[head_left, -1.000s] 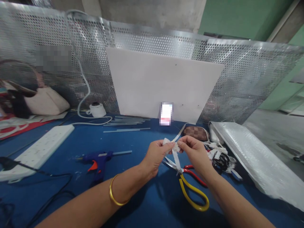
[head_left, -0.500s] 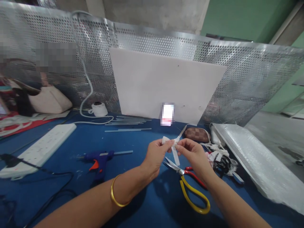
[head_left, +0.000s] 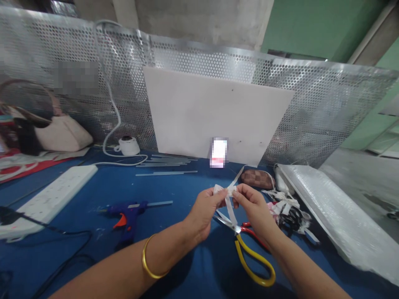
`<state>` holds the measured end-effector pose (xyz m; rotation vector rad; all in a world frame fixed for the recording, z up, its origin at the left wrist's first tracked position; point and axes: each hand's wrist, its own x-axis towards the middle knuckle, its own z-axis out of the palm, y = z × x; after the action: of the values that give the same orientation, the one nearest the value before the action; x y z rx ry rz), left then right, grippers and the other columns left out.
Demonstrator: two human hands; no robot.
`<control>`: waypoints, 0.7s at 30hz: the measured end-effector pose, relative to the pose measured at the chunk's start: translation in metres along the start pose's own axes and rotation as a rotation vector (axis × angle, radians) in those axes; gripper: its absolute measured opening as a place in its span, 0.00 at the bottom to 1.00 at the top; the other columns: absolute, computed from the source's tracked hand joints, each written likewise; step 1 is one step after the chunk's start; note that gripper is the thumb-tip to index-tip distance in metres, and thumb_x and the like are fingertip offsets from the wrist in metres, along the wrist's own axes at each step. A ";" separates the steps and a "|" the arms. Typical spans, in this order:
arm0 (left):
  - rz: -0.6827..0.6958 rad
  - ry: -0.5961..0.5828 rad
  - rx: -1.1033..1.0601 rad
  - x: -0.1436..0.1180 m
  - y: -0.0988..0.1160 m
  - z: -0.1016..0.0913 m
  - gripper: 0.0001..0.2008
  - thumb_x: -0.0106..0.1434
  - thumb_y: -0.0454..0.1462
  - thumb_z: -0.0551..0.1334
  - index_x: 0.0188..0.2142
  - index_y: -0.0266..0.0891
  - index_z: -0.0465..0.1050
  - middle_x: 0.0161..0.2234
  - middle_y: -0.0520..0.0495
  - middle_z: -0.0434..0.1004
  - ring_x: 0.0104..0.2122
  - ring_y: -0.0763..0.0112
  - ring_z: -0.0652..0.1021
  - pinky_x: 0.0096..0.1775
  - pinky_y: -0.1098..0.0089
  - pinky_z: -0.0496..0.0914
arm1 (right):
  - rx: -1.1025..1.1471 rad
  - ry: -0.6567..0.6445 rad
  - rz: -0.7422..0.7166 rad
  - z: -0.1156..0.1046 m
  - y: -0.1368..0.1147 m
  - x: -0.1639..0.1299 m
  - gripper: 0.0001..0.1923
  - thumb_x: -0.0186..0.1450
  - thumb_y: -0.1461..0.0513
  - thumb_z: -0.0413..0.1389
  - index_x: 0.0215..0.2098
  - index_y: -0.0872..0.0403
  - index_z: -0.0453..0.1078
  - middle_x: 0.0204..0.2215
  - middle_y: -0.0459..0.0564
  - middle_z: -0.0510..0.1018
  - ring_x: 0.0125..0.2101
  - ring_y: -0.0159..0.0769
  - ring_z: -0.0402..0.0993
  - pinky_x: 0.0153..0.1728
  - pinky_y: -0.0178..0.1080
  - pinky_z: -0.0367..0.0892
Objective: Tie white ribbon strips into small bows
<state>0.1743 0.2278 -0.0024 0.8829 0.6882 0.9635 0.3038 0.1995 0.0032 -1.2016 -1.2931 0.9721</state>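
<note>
Both hands (head_left: 229,205) still pinch the white ribbon (head_left: 230,198).

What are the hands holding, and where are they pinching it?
A white ribbon. The left hand and right hand each pinch it in their fingertips at its bunched, folded part, with loose ends trailing up and down.

shiny perforated metal screen (head_left: 311,108), matt blue cloth table (head_left: 174,191), glossy plastic-handled scissors (head_left: 249,253)
</note>
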 end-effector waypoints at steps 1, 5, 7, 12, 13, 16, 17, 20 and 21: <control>-0.027 -0.030 -0.038 0.000 0.000 0.001 0.12 0.53 0.42 0.65 0.27 0.33 0.72 0.24 0.46 0.73 0.26 0.71 0.71 0.34 0.71 0.64 | 0.045 -0.025 0.018 0.000 0.000 0.000 0.10 0.60 0.60 0.55 0.23 0.55 0.64 0.20 0.42 0.66 0.23 0.28 0.60 0.29 0.33 0.56; -0.046 -0.030 -0.088 0.002 -0.001 -0.001 0.11 0.54 0.41 0.64 0.28 0.32 0.72 0.25 0.45 0.73 0.27 0.72 0.71 0.35 0.71 0.65 | 0.179 -0.091 0.110 -0.001 -0.003 0.000 0.12 0.60 0.58 0.55 0.23 0.56 0.64 0.20 0.43 0.66 0.23 0.28 0.61 0.29 0.34 0.57; -0.011 0.040 -0.050 0.002 -0.002 -0.002 0.11 0.53 0.40 0.65 0.28 0.32 0.72 0.24 0.46 0.72 0.26 0.72 0.71 0.34 0.71 0.65 | 0.111 -0.055 0.082 -0.001 -0.004 0.001 0.11 0.60 0.57 0.55 0.26 0.56 0.65 0.21 0.44 0.68 0.25 0.30 0.63 0.31 0.34 0.59; 0.041 0.103 0.042 0.000 -0.003 -0.002 0.12 0.52 0.42 0.66 0.25 0.32 0.72 0.22 0.50 0.69 0.24 0.77 0.67 0.30 0.75 0.63 | -0.044 0.051 0.005 0.000 -0.005 0.002 0.10 0.58 0.56 0.57 0.25 0.55 0.64 0.20 0.42 0.68 0.23 0.30 0.64 0.29 0.33 0.58; 0.037 0.087 0.051 -0.001 -0.002 -0.001 0.14 0.52 0.43 0.65 0.24 0.32 0.72 0.21 0.50 0.69 0.23 0.78 0.67 0.29 0.75 0.62 | -0.056 0.059 0.012 0.000 -0.005 0.002 0.11 0.58 0.56 0.57 0.24 0.55 0.64 0.19 0.42 0.68 0.22 0.29 0.63 0.27 0.33 0.58; 0.025 0.020 0.031 -0.003 0.003 0.001 0.19 0.53 0.49 0.63 0.24 0.32 0.72 0.22 0.48 0.71 0.23 0.76 0.68 0.28 0.75 0.63 | -0.055 0.068 0.035 -0.003 -0.005 0.003 0.12 0.58 0.56 0.57 0.22 0.55 0.63 0.18 0.41 0.66 0.21 0.28 0.61 0.25 0.32 0.56; 0.021 -0.002 0.017 -0.003 0.006 0.001 0.19 0.53 0.50 0.63 0.25 0.32 0.72 0.23 0.47 0.72 0.23 0.75 0.69 0.29 0.74 0.64 | -0.048 0.065 0.038 -0.004 -0.005 0.003 0.12 0.58 0.56 0.57 0.22 0.55 0.63 0.17 0.41 0.66 0.20 0.28 0.61 0.25 0.32 0.56; -0.008 -0.020 0.019 -0.003 0.010 0.000 0.17 0.51 0.47 0.65 0.27 0.32 0.73 0.23 0.45 0.74 0.23 0.72 0.72 0.28 0.73 0.66 | -0.030 0.043 0.050 -0.006 -0.006 0.003 0.12 0.58 0.56 0.57 0.23 0.55 0.64 0.17 0.41 0.67 0.20 0.27 0.60 0.24 0.32 0.56; -0.018 -0.010 0.029 -0.002 0.010 -0.001 0.16 0.50 0.46 0.66 0.27 0.32 0.73 0.23 0.45 0.74 0.22 0.72 0.72 0.27 0.72 0.66 | -0.023 0.041 0.060 -0.005 -0.007 0.003 0.12 0.58 0.56 0.57 0.23 0.55 0.64 0.18 0.42 0.67 0.20 0.27 0.60 0.25 0.32 0.56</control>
<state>0.1691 0.2288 0.0061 0.9049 0.7024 0.9347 0.3084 0.2010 0.0108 -1.2778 -1.2455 0.9734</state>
